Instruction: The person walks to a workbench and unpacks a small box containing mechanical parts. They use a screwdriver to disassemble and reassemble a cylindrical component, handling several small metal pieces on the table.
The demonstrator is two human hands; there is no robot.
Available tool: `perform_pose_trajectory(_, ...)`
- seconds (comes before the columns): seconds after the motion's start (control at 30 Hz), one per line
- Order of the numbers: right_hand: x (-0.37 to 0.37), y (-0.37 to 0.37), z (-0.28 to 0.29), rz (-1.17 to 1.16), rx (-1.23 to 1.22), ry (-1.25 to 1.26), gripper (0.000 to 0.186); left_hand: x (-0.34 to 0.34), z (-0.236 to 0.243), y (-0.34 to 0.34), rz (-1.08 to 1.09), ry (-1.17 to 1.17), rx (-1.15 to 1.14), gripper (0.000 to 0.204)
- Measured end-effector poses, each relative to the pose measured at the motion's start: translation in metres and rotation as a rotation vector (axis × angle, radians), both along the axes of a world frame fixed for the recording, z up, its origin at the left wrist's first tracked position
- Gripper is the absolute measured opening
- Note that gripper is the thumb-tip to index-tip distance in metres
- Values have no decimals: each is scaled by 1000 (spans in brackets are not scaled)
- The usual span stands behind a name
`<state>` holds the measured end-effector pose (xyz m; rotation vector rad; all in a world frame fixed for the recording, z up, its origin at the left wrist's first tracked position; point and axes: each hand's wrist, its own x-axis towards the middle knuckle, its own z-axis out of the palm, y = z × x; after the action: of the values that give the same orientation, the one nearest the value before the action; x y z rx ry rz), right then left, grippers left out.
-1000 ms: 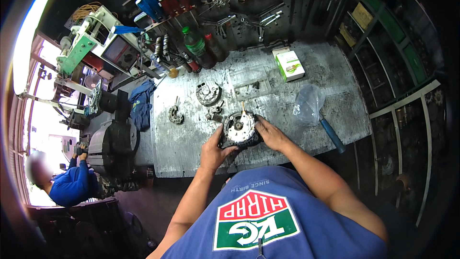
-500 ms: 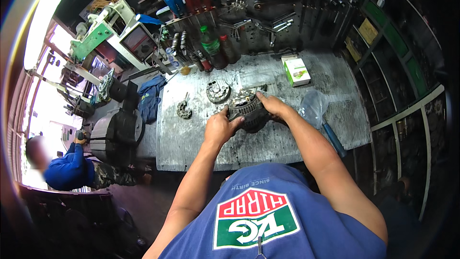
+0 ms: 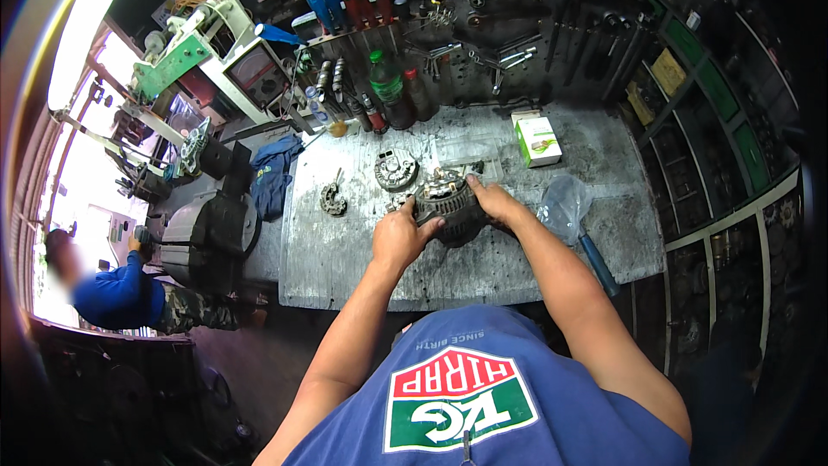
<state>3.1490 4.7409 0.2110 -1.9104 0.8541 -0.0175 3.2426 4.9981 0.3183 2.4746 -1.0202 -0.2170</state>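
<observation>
A ribbed metal housing [image 3: 448, 212] is being held between the left hand [image 3: 399, 235] and the right hand [image 3: 499, 204], left of and nearer the person than the white-and-green box [image 3: 538, 141]. It is being clasped from both sides; most fingers are being hidden by it, so whether they are spread or pressed together cannot be told. Contact with the workbench [image 3: 345, 272] is also being obscured. Left of the box, small detail on a round metal cover [image 3: 397, 170] is being lost to glare.
</observation>
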Motion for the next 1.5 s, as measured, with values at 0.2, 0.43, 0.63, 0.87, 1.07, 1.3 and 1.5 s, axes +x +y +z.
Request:
perform_pose_trajectory(0.2,-28,22,18,69,-85,-28,97,-4,-19,17,-68,-48,-146,94)
perform_pose_trajectory(0.43,-90,74,14,35,-108,-273,63,-27,-47,52,-109,-17,-174,98)
perform_pose_trajectory(0.63,-111,96,-3,33,-13,-352,52,-38,-58,67,-89,64,-291,99)
perform_pose_trajectory(0.87,-106,93,-6,21,1,-352,47,-42,-49,69,-72,176,-238,94)
perform_pose_trajectory(1.07,-101,87,9,-33,36,-295,66,-54,-43,44,185,756,-781,94)
perform_pose_trajectory(1.3,-69,85,62,68,-2,-162,110,-42,-38,25,178,557,-408,91)
perform_pose_trajectory(1.5,-72,105,65,-82,59,-155,112,-17,-41,24,75,774,-542,100)
